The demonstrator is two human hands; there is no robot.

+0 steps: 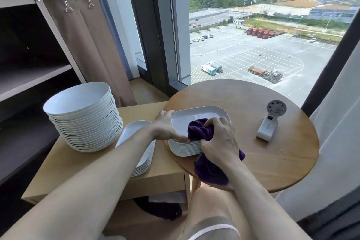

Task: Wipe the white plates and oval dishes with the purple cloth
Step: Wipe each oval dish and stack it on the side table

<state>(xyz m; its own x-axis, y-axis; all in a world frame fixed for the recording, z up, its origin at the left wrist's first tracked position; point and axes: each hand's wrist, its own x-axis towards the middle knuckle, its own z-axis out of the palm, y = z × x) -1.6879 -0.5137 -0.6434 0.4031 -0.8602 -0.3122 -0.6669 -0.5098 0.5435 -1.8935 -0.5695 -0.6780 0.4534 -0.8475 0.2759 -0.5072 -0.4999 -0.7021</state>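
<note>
now right hand (218, 140) bunching purple cloth (198, 129), left hand (165, 126) gripping top dish (196, 116) rim

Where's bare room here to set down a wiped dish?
Round table: bare behind the dish stack toward the window, and between it and the handheld fan. Side table: crowded by plate stack and second dish stack; only near corner free.
</note>
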